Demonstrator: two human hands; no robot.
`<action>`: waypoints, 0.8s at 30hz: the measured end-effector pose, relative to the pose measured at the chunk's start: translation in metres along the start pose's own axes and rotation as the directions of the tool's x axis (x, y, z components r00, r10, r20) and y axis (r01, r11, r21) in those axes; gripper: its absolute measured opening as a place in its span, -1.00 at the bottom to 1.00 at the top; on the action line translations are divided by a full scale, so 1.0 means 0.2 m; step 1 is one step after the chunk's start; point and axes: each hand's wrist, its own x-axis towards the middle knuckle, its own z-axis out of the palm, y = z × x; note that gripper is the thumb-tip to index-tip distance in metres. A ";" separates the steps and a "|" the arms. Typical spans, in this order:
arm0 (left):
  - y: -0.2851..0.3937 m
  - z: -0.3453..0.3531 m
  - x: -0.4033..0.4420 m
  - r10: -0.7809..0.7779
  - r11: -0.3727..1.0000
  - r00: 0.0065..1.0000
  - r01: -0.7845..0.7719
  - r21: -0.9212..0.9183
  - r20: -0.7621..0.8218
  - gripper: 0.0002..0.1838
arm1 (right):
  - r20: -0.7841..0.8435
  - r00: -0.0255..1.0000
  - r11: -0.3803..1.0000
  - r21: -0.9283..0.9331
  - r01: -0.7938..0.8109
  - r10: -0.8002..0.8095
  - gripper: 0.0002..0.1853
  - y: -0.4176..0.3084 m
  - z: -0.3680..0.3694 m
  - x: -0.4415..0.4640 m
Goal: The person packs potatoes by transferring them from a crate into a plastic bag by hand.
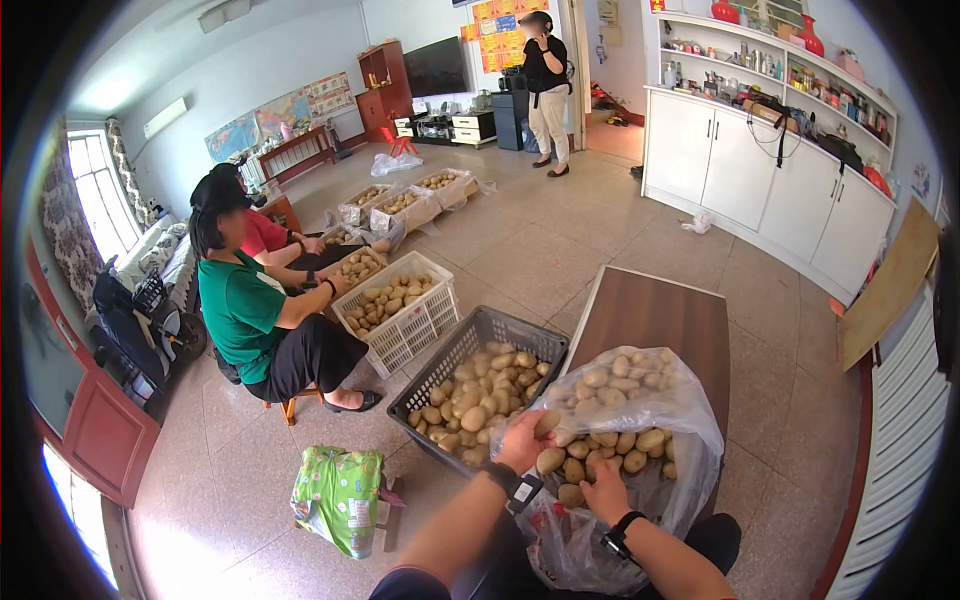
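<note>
Forearms [458, 530] run off-frame; left fingers [521, 433] pinch a potato [547, 424]; right fingers [604, 481] touch bagged potatoes [635, 461], grip too hidden to tell

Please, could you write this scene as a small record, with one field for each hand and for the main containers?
Left hand: holds one potato
Right hand: touches potatoes in the plastic bag
Bag: see-through, at least partly on the brown table
Dark crate: left of the bag, holds many loose potatoes
White crate: beyond the dark crate, also with potatoes
Nearby: seated person in green
</note>
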 end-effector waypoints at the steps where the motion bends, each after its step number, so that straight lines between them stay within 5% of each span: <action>1: 0.00 -0.01 0.01 -0.012 1.000 1.000 0.011 -0.017 -0.022 -0.74 | 0.051 0.998 1.000 -0.011 -0.024 0.024 -0.53 -0.01 0.00 0.00; 14: 0.08 -0.12 0.05 -0.018 0.997 0.971 0.001 -0.072 -0.237 -0.71 | 0.214 0.977 0.973 -0.218 0.074 -0.027 -0.46 -0.07 -0.01 0.00; 24: 0.05 -0.22 0.13 -0.022 0.999 0.970 0.010 -0.050 -0.244 -0.70 | 0.256 0.949 0.926 -0.278 0.255 -0.185 -0.54 -0.06 0.05 -0.03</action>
